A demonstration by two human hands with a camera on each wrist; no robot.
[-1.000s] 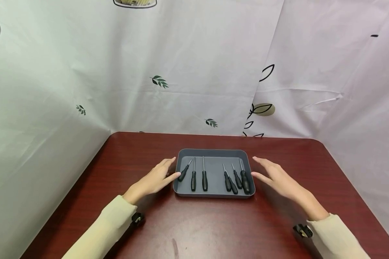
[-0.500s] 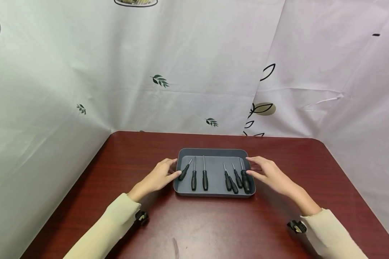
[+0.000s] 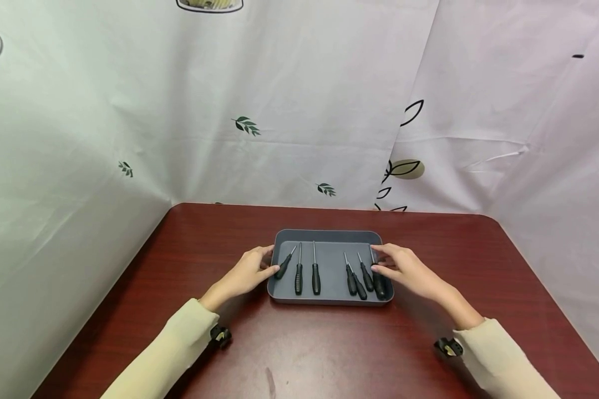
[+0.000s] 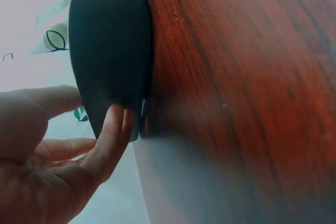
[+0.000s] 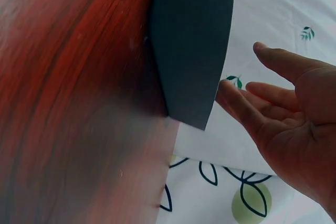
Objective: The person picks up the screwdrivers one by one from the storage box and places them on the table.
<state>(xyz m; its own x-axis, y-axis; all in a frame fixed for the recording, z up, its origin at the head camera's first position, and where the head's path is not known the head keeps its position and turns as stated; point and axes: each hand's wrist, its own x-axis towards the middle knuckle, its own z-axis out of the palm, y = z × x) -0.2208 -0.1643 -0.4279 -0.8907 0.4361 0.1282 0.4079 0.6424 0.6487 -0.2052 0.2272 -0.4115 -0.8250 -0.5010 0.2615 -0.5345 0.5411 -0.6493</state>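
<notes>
A dark grey tray [image 3: 329, 302] lies on the table with several black-handled screwdrivers inside. My left hand [image 3: 243, 277] grips its left rim: in the left wrist view the thumb reaches over the wall while some fingers press the outside. A short screwdriver [image 3: 282, 267] lies close to that thumb. Above the right rim my right hand [image 3: 406, 271] hovers with fingers apart, partly hiding the thick screwdriver [image 3: 379, 287]. In the right wrist view nothing is between the fingers of the right hand [image 5: 283, 114], which are beside and above the tray wall [image 5: 191, 51].
Two longer screwdrivers [image 3: 315, 279] stand apart at the tray's left-centre, and several more, including a slim screwdriver [image 3: 365, 275], cluster on the right. The reddish-brown table [image 3: 304, 354] is bordered by white printed cloth [image 3: 299, 111] at the back and sides.
My right hand has moved left, from outside the tray to over its right rim and the thick screwdriver. The left hand has shifted slightly right onto the rim.
</notes>
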